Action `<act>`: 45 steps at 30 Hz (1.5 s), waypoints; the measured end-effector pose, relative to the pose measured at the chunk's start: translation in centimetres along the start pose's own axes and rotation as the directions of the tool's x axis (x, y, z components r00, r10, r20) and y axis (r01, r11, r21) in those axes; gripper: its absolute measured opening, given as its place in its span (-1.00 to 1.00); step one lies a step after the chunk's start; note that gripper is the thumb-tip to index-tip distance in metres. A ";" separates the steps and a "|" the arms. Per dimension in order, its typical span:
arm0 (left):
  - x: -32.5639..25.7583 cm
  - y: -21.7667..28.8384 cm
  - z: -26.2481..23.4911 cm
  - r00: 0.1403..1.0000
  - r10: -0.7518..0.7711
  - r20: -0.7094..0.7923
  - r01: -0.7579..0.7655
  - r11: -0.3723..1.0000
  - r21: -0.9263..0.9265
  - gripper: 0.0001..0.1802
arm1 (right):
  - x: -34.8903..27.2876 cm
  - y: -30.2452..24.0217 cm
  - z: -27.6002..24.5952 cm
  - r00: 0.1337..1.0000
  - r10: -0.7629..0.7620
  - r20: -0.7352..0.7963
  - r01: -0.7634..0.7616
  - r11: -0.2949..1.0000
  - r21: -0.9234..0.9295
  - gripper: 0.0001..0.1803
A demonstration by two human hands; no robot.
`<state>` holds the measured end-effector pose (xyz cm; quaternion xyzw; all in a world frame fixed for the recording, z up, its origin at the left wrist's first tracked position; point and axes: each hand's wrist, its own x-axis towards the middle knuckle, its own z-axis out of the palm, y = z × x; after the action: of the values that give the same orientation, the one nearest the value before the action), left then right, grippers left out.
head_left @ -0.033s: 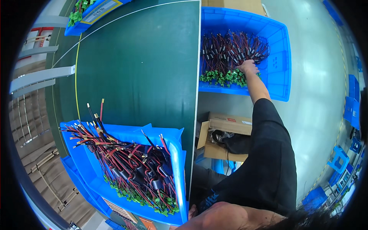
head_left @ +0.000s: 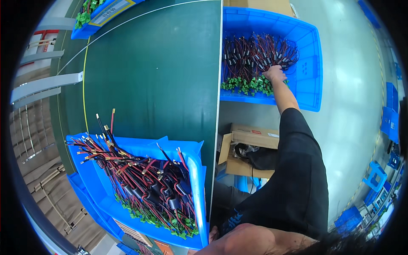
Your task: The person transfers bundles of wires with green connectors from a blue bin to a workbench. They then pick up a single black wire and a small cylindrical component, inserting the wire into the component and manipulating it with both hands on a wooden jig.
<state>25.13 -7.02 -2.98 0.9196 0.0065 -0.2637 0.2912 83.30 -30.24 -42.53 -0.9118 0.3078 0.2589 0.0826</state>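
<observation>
My right hand reaches into a blue bin at the far right. Its fingers curl over wire harnesses there, which have red and black wires, dark cylindrical cores and green connectors. How many it grips is hidden. Low in the view, part of my left hand shows beside the right edge of a nearer blue bin; its fingers are mostly hidden. That tilted bin is filled with similar harnesses, bare wire ends up and green connectors down.
Both bins adjoin a green-topped table. Another blue bin with green connectors stands at its far left. Below the right-hand bin is an opened cardboard box with dark material inside. Grey metal bars border the left.
</observation>
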 end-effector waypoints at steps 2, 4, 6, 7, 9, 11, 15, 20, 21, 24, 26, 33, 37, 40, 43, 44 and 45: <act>0.0 -0.1 0.0 1.000 0.007 0.002 -0.007 1.000 -0.007 -0.70 | 0.5 0.2 -0.1 1.000 -0.025 0.007 0.025 1.000 0.005 0.03; 0.0 -0.6 -0.3 1.000 0.021 -0.001 -0.021 1.000 -0.006 -0.70 | 2.2 1.4 0.3 0.997 -0.068 0.025 0.066 0.996 0.056 0.02; -0.4 -0.5 -0.1 1.000 0.009 -0.005 -0.009 1.000 -0.009 -0.70 | 1.8 0.9 -0.8 0.995 -0.089 0.044 0.084 0.992 0.097 0.00; -0.6 -0.4 0.1 1.000 0.002 -0.011 -0.002 1.000 -0.011 -0.70 | 1.2 0.9 -1.3 0.993 -0.099 0.057 0.092 0.989 0.113 -0.01; -1.0 -0.7 0.0 1.000 -0.006 -0.011 0.006 1.000 -0.019 -0.71 | 1.5 1.4 -2.0 0.991 -0.117 0.066 0.110 0.989 0.097 -0.04; -1.6 -1.2 -0.1 1.000 -0.010 -0.009 0.010 0.999 -0.034 -0.71 | 2.2 2.0 -3.0 0.986 -0.136 0.091 0.127 0.987 0.095 -0.06; -3.1 -1.8 1.0 0.999 -0.041 -0.009 0.041 0.996 -0.081 -0.71 | 2.2 2.2 -4.5 0.973 -0.217 0.078 0.215 0.976 0.036 -0.27; -4.6 -2.9 2.4 0.997 -0.073 -0.006 0.071 0.987 -0.145 -0.72 | 1.2 3.0 -5.5 0.968 -0.226 0.108 0.222 0.974 0.051 -0.34; -4.9 -3.1 2.8 0.997 -0.072 -0.007 0.070 0.984 -0.161 -0.72 | 1.8 3.7 -5.8 0.965 -0.236 0.112 0.233 0.972 0.041 -0.33; -5.3 -3.7 3.8 0.997 -0.075 -0.014 0.070 0.978 -0.199 -0.72 | 3.0 4.3 -8.1 0.934 -0.323 0.152 0.323 0.946 0.025 -0.36; -5.5 -3.9 4.2 0.998 -0.064 -0.023 0.057 0.975 -0.213 -0.72 | 3.1 4.7 -10.0 0.928 -0.359 0.096 0.360 0.933 0.014 -0.40; -3.6 -2.0 -0.2 0.950 0.285 -0.124 -0.230 0.914 0.335 -0.74 | 1.9 5.5 -17.7 0.879 -0.474 0.049 0.473 0.880 0.041 -0.44; -2.8 -0.4 -2.4 0.925 0.339 -0.173 -0.237 0.868 0.436 -0.80 | -0.7 6.7 -21.9 0.826 -0.563 -0.011 0.561 0.821 0.105 -0.51; -2.4 -0.8 -3.0 0.891 0.405 -0.206 -0.297 0.862 0.412 -0.83 | -1.2 8.5 -25.2 0.787 -0.615 -0.055 0.610 0.761 0.222 -0.63; -2.5 -0.1 -2.9 0.898 0.379 -0.224 -0.289 0.891 0.351 -0.84 | -8.1 6.7 -30.1 0.755 -0.654 -0.051 0.638 0.715 0.284 -0.68; -2.4 -0.1 -3.1 0.892 0.386 -0.234 -0.299 0.894 0.333 -0.85 | -10.5 6.8 -32.1 0.768 -0.637 -0.065 0.624 0.724 0.294 -0.68; -2.3 -0.1 -3.4 0.887 0.392 -0.244 -0.309 0.897 0.316 -0.85 | -12.0 7.2 -33.4 0.781 -0.619 -0.079 0.610 0.731 0.305 -0.68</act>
<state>24.72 -4.75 0.43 0.9654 -0.1526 -0.0614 0.2026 84.93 -40.13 -7.69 -0.9332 0.0250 0.1775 0.3114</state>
